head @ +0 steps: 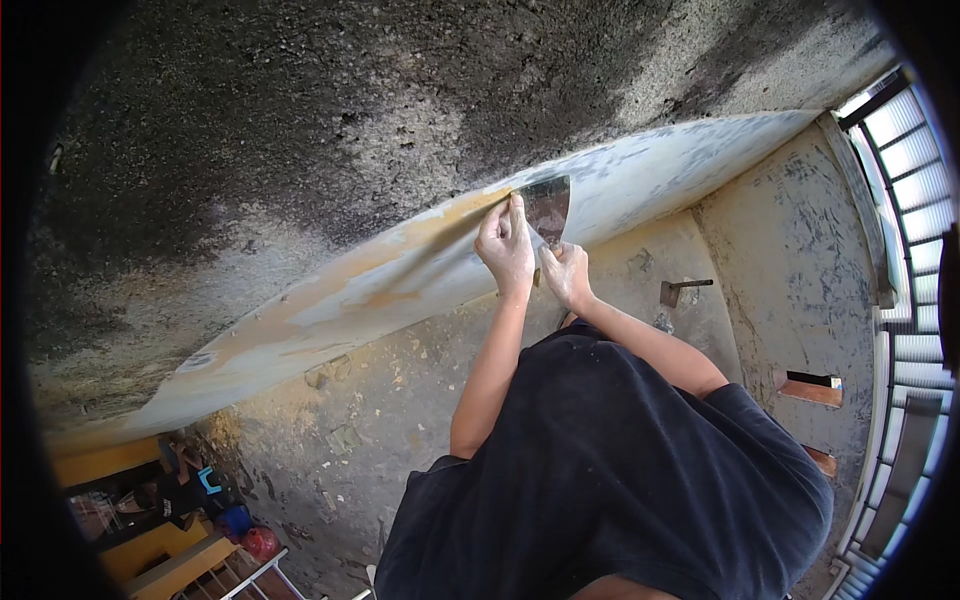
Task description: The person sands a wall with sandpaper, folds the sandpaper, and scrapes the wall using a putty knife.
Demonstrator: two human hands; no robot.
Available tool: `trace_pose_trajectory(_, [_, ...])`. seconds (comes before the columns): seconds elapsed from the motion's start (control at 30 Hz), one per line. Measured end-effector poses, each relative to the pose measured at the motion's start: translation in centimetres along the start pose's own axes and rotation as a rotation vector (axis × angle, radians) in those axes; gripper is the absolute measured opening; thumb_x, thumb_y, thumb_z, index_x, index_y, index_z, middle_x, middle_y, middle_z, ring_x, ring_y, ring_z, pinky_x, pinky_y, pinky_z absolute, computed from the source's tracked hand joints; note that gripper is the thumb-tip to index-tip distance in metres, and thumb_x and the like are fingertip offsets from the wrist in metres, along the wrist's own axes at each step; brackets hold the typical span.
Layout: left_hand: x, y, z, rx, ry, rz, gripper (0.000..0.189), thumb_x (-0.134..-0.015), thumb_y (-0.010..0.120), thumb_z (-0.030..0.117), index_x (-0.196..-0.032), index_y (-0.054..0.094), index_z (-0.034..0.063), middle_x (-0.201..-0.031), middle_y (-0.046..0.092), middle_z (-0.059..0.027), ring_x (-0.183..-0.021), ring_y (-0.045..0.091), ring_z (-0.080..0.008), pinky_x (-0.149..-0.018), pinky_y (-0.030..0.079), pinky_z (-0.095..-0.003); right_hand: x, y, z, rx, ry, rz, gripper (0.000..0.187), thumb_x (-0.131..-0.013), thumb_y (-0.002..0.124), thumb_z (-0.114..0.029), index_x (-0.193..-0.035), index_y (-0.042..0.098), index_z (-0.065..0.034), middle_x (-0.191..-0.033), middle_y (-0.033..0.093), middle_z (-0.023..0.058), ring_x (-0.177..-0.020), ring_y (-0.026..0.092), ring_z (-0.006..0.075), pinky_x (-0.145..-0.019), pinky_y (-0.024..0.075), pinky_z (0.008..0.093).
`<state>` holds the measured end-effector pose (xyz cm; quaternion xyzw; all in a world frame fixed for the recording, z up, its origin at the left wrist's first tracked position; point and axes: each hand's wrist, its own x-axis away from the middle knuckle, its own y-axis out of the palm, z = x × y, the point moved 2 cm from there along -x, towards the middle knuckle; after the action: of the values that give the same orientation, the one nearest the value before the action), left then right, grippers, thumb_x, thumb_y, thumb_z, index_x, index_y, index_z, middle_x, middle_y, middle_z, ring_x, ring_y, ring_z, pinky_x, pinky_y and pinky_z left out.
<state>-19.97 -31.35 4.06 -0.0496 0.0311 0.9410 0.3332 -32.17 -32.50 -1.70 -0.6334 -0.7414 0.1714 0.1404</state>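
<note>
Before me is a wall (645, 169) with patchy white and ochre coating, its top edge meeting a rough, dark-stained surface. A wide, flat metal blade, apparently a putty knife (551, 206), is angled beside that edge. My right hand (567, 274) is closed around its narrow lower end; the handle is mostly hidden. My left hand (508, 247), dusted white, is raised just left of the blade, with its fingertips near or at the blade's upper left corner. Whether the fingers pinch something small cannot be told.
A metal bracket (686, 285) projects at the right of the worn ground. At lower left are another person (180, 495), a red bag (260, 543) and white metal rails (259, 576). A barred translucent panel (911, 172) stands far right.
</note>
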Motion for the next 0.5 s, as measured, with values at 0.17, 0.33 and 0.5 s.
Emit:
trace_pose_trajectory(0.17, [-0.4,0.3,0.8,-0.025,0.027,0.015,0.026,-0.097,0.072,0.022,-0.093,0.074,-0.0038,-0.062,0.04,0.0067,-0.057,0.029,-0.0052,-0.051,0.025,-0.0269,-0.7,-0.2,-1.3,0.02,-0.036,0.009,0.038,-0.085,0.065,-0.022,-0.066,0.052,0.0081,-0.059,0.045,0.0272,-0.05,0.037,0.0229,-0.054,0.041,0.0443])
trace_pose_trajectory(0.33, [0.1,0.1,-0.3,0.019,0.03,-0.013,0.026,-0.098,0.072,0.02,-0.096,0.073,-0.0064,-0.067,0.041,0.0097,-0.061,0.029,-0.002,-0.053,0.024,-0.0244,-0.5,0.5,0.9,0.008,0.013,-0.009,0.037,-0.085,0.065,-0.021,-0.067,0.052,0.0086,-0.06,0.044,0.0279,-0.05,0.035,0.0241,-0.054,0.041,0.0443])
trace_pose_trajectory(0.5, [-0.9,0.2,1.4,0.093,0.054,0.008,0.027,-0.097,0.072,0.02,-0.1,0.075,-0.0071,-0.065,0.042,0.0101,-0.059,0.028,-0.002,-0.052,0.024,-0.0246,-1.1,0.5,-1.2,-0.043,-0.014,0.021,0.038,-0.085,0.064,-0.021,-0.066,0.051,0.0086,-0.061,0.042,0.0283,-0.052,0.031,0.023,-0.054,0.0409,0.0442])
